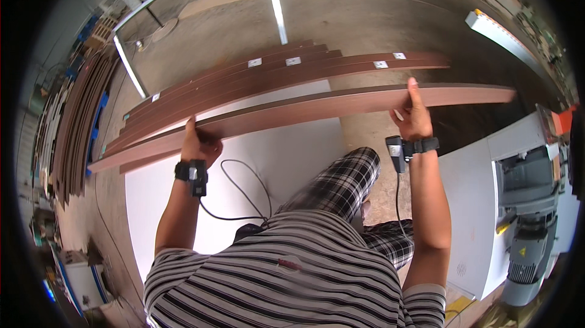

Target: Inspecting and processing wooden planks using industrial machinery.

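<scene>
A long reddish-brown board [304, 109] runs across in front of me, held up by both hands. Toward its left part, my left hand [200, 144] grips it, thumb on the near face and fingers curled underneath. My right hand [415, 115] holds it right of the middle, thumb up over the top edge and fingers below. Beyond it lie several similar brown boards [244, 81], side by side, some bearing small white labels [293, 61]. A white panel surface [286, 145] lies beneath the held board. Black devices with cables are strapped to both wrists.
To the right stands a grey-white machine [472, 206] with a motor [527, 261]. A stack of long brown boards [79, 127] lies at the far left. A metal frame [275, 2] crosses the far floor, and a white beam [503, 35] stands at the upper right.
</scene>
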Action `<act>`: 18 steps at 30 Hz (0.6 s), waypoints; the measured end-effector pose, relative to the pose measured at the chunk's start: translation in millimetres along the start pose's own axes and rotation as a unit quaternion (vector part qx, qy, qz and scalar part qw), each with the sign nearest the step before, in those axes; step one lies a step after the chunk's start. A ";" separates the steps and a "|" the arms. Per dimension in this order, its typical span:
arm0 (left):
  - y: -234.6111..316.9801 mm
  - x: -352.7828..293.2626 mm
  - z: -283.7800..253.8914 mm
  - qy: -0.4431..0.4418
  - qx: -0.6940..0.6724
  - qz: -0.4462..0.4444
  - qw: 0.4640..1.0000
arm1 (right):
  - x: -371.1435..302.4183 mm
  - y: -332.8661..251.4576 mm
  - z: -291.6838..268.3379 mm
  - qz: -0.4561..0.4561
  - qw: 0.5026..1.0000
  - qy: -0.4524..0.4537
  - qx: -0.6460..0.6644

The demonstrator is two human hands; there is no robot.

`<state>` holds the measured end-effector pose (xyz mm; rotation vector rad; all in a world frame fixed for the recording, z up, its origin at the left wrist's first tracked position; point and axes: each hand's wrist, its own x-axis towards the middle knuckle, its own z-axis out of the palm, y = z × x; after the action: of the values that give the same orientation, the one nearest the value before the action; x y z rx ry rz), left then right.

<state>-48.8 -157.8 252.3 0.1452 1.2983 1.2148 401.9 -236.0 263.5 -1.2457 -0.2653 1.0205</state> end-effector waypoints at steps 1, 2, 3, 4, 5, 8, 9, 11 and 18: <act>-3.4 7.7 -2.7 -0.001 -0.005 -0.006 1.000 | 6.2 4.3 -5.3 0.007 1.000 0.002 0.000; -6.9 13.8 -5.5 -0.038 -0.012 -0.010 0.999 | 10.3 5.7 -9.4 0.015 1.000 -0.003 0.001; -9.4 12.0 -3.8 -0.029 -0.007 -0.015 0.999 | 14.2 6.8 -15.5 0.025 1.000 -0.018 0.000; -12.1 10.2 -1.2 -0.020 -0.003 -0.020 1.000 | 18.2 9.0 -20.4 0.036 0.999 -0.033 0.000; -14.5 11.3 0.7 -0.009 -0.008 -0.034 0.999 | 18.5 10.1 -20.9 0.043 0.999 -0.033 0.004; -25.0 27.8 -13.6 -0.014 -0.075 -0.035 0.997 | 18.9 19.8 -26.6 0.048 0.994 -0.100 0.023; -34.5 54.2 -37.8 -0.099 -0.088 0.004 0.991 | 19.9 24.4 -33.2 0.067 0.989 -0.120 0.046; -48.3 66.7 -56.0 -0.142 -0.138 0.016 0.980 | 22.4 34.1 -48.4 0.103 0.985 -0.127 0.061; -97.5 134.5 -142.3 -0.122 -0.181 -0.065 0.974 | 59.2 123.4 -92.3 0.117 0.973 -0.157 0.121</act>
<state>-129.1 -174.7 49.5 -0.0525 0.8438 1.2577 435.9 -255.7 103.2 -0.9056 -0.2329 1.4135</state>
